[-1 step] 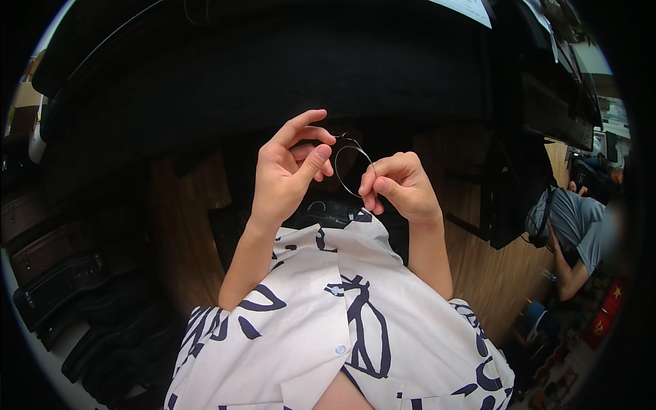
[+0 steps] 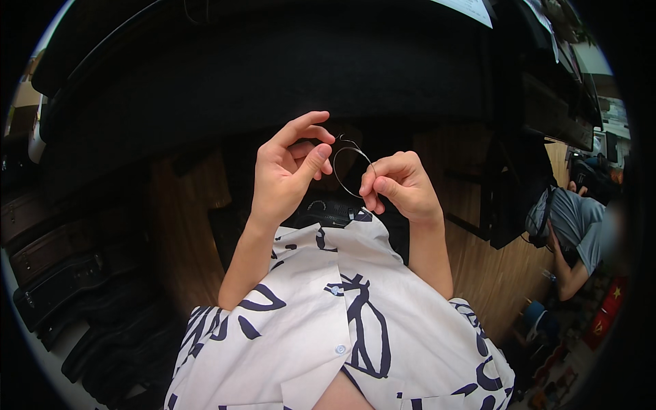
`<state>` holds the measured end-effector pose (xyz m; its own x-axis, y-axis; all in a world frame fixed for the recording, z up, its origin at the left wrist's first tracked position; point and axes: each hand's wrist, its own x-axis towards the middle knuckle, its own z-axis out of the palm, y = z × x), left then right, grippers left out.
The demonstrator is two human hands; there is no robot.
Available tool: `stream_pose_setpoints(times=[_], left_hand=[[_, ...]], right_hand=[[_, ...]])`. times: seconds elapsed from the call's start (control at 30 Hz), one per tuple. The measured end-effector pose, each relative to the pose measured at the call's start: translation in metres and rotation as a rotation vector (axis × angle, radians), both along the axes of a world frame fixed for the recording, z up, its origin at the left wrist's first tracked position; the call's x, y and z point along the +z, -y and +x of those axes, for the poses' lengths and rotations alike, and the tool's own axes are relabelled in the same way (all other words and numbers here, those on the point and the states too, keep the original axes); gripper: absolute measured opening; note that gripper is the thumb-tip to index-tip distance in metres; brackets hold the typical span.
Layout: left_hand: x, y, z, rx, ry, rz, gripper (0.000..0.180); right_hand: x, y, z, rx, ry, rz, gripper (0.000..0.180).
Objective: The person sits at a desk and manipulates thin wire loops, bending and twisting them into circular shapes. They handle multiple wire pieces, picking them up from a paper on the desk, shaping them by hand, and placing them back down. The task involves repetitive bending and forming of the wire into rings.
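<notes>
A thin, silvery metal string, wound into a loop, is pinched between the thumb and fingers of my right hand. Its loose, hooked end curls up and to the left, close to the fingertips of my left hand. That left hand is raised with its fingers bent and apart; a gap shows between thumb and fingertips. Whether a fingertip touches the string's end, I cannot tell. Both hands are held over my lap, in front of my white shirt with dark patterns.
Dark instrument-like cases line the left side. A large black surface spans the far side. Wooden floor shows at right, where a person in a grey top sits. White paper lies at the top right.
The loose end of the string has shifted slightly beside my left fingertips. Both hands keep almost the same pose.
</notes>
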<state>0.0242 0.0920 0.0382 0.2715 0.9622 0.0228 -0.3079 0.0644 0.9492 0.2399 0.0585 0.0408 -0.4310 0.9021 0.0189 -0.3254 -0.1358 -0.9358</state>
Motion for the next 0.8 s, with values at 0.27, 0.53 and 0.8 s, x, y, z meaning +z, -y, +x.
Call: stream_pose_setpoints(times=[0.27,0.53,0.8], left_hand=[[-0.002,-0.005,-0.009,0.048,-0.322,0.314,0.006],[0.009,0.002,-0.014,0.018,-0.243,0.096,0.004],[0.010,0.010,0.008,0.183,-0.222,0.075,0.004]], right_hand=[[0.009,-0.009,-0.005,0.052,0.080,-0.028,0.014],[0.008,-0.008,-0.011,-0.169,0.248,0.025,0.006],[0.007,-0.006,-0.020,-0.292,0.236,0.103,0.007]])
